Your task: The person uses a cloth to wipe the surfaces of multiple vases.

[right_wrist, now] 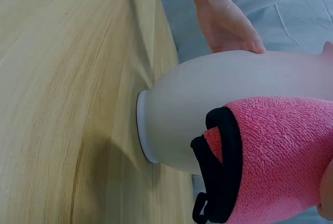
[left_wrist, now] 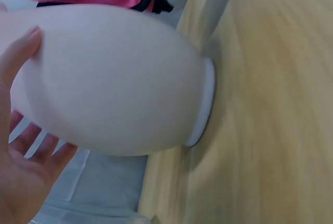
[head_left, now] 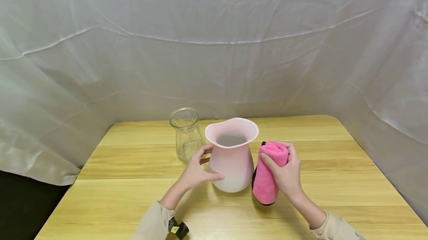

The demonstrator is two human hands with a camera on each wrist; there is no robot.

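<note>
A pale pink vase (head_left: 232,154) with a wide flared mouth stands upright on the wooden table (head_left: 133,195). My left hand (head_left: 198,168) holds its left side, thumb on the front and fingers round the back; the left wrist view shows the vase belly (left_wrist: 114,83) against my palm (left_wrist: 21,182). My right hand (head_left: 284,169) grips a folded pink cloth (head_left: 267,175) with a black edge, held upright against the vase's right side. In the right wrist view the cloth (right_wrist: 281,156) lies against the vase (right_wrist: 218,104).
A clear glass jar (head_left: 186,134) stands just behind and left of the vase, near my left fingers. White sheeting (head_left: 214,46) hangs behind and to both sides of the table. A small black device (head_left: 178,229) is on my left wrist.
</note>
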